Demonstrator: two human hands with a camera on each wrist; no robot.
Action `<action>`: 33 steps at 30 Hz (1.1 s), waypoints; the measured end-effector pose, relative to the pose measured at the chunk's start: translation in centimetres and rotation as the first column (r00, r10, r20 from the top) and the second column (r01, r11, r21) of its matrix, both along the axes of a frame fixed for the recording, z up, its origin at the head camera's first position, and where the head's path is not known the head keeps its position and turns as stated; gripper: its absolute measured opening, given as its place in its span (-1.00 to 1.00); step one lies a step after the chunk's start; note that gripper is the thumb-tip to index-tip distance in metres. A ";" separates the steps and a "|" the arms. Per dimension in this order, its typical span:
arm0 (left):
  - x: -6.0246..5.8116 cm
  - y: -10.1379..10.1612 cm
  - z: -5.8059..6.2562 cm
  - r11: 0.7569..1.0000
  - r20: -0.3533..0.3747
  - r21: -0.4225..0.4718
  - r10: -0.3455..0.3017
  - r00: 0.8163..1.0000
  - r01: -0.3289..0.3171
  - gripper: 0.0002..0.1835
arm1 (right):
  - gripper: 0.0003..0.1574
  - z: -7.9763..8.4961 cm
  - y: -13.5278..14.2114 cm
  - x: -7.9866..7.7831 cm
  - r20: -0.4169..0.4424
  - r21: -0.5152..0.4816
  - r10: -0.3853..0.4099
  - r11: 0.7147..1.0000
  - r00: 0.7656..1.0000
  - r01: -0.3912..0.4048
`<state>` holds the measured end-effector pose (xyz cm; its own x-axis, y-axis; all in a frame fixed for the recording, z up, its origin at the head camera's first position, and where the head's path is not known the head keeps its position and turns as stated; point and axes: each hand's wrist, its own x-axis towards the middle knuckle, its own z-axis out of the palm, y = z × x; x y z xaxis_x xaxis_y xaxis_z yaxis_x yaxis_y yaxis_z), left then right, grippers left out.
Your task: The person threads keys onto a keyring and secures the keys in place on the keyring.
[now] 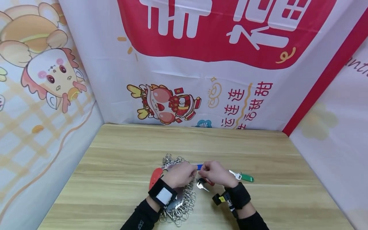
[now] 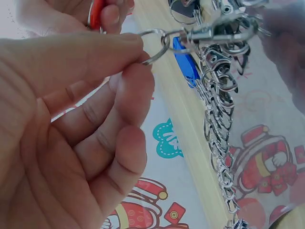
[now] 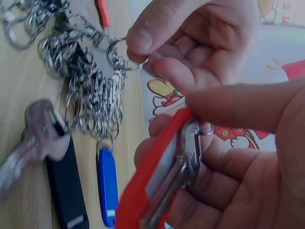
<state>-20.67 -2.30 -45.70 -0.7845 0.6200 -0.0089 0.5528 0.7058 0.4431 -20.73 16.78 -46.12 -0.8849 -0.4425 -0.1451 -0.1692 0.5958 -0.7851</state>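
Observation:
My left hand (image 1: pixel 181 174) pinches a split key ring (image 2: pixel 155 46) between thumb and forefinger. A silver swivel clasp (image 2: pixel 214 34) is linked to that ring. Close beside it, my right hand (image 1: pixel 215 173) holds a red key tag (image 3: pixel 159 164) with a silver metal piece lying along it. Below the hands on the table lies a black key tag (image 3: pixel 66 186) with a silver key (image 3: pixel 45 131). A blue key tag (image 3: pixel 107 186) rests at the end of the row of rings, partly hidden by the hands in the head view.
Many silver rings with clasps (image 1: pixel 187 203) line the edge of a clear piece (image 1: pixel 175 204) under my left wrist. A red object (image 1: pixel 155 177) lies left of it. To the right is a green key tag (image 1: pixel 247 177) with a key (image 1: pixel 236 174). Printed cloth (image 1: pixel 184 70) hangs behind the wooden table (image 1: pixel 115 159).

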 end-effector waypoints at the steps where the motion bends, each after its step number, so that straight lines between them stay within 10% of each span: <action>1: 0.0 0.0 0.0 1.000 -0.003 0.002 -0.001 1.000 0.001 -0.88 | -0.77 -0.1 -0.1 0.0 -0.016 0.001 -0.001 1.000 1.000 0.001; 17: -0.4 0.1 -0.6 0.998 -0.008 0.048 0.042 0.999 -0.041 -0.75 | -0.96 -1.5 -1.8 -0.2 -0.167 0.034 0.153 0.988 0.974 -0.149; 33: 0.0 -0.4 -0.3 0.996 0.049 0.036 0.083 0.995 -0.084 -0.79 | -0.95 -1.6 -2.2 0.2 -0.072 0.039 0.135 0.990 0.988 -0.133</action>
